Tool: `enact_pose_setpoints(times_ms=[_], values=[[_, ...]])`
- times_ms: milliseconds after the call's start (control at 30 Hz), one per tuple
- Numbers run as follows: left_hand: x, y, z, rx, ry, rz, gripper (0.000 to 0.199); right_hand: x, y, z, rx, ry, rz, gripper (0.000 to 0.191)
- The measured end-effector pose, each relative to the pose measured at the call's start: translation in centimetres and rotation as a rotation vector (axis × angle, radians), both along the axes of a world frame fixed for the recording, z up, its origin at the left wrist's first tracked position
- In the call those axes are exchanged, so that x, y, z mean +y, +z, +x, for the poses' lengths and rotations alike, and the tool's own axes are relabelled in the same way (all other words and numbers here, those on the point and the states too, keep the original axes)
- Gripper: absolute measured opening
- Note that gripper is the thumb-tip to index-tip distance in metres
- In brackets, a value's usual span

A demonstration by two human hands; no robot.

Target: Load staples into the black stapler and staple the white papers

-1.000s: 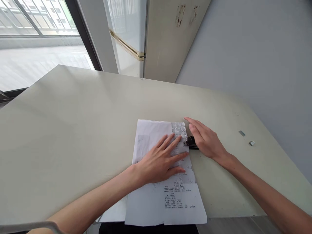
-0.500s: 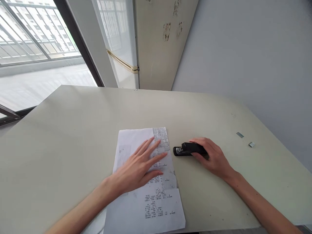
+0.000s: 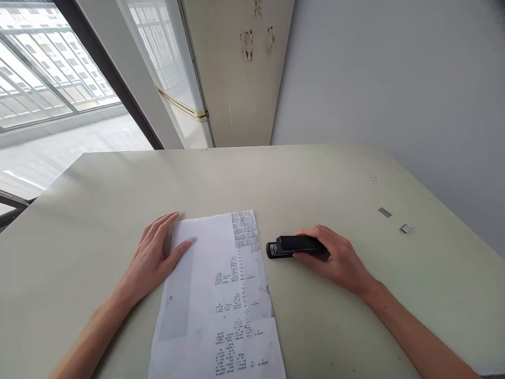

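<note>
A sheaf of printed paper (image 3: 213,295) lies on the table, its top right corner covered with rows of staples (image 3: 245,230). At its upper left edge is my left hand (image 3: 155,252); the thumb rests on the sheet and the fingers stretch along the table beside the corner, apart from the thumb. My right hand (image 3: 333,258) is wrapped round the back of a black stapler (image 3: 298,244). The stapler lies just right of the paper, its jaw pointing left towards the stapled corner without touching it.
On the right of the pale table (image 3: 315,179) lie two small grey strips, one flat (image 3: 384,212) and one square-looking (image 3: 406,228). Behind the table stand a fridge (image 3: 232,89) and a grey wall (image 3: 374,79). A window (image 3: 51,63) is at the left.
My left hand has moved from the middle of the printed sheet to its upper left edge. My right hand keeps its hold on the stapler. The view has shifted slightly.
</note>
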State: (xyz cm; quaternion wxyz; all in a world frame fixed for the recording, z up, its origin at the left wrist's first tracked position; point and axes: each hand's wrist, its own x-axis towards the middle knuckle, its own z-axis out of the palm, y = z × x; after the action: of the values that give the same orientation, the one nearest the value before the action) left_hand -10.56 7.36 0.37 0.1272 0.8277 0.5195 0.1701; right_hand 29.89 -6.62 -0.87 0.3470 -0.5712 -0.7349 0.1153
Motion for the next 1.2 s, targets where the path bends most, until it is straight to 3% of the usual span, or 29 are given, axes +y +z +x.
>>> enact_pose_setpoints(times_ms=[200,533,700,833,933,1067,1200], values=[[0.0,0.1,0.7,-0.003,0.129,0.011,0.077,0.2,0.1,0.0,0.005,0.009,0.029,0.024],[-0.1,0.8,0.5,-0.085,0.164,-0.012,0.055,0.2,0.0,0.1,0.016,0.009,-0.008,0.023],[-0.7,1.8,0.4,-0.168,0.218,-0.146,0.046,0.1,0.0,0.0,0.023,-0.003,-0.026,0.024],[-1.2,2.0,0.2,-0.215,0.228,-0.119,0.059,0.2,0.0,0.0,0.038,0.019,-0.017,0.024],[-2.0,2.0,-1.0,-0.103,0.101,0.002,0.067,0.2,0.0,-0.1,0.051,0.012,-0.026,0.024],[-4.5,2.1,-3.9,0.034,-0.291,0.055,0.055,0.2,0.2,-0.1,0.094,-0.005,-0.074,0.023],[-6.9,1.9,-5.1,0.182,-0.462,0.061,0.077,0.3,0.4,-0.2,0.220,-0.045,-0.143,0.028]])
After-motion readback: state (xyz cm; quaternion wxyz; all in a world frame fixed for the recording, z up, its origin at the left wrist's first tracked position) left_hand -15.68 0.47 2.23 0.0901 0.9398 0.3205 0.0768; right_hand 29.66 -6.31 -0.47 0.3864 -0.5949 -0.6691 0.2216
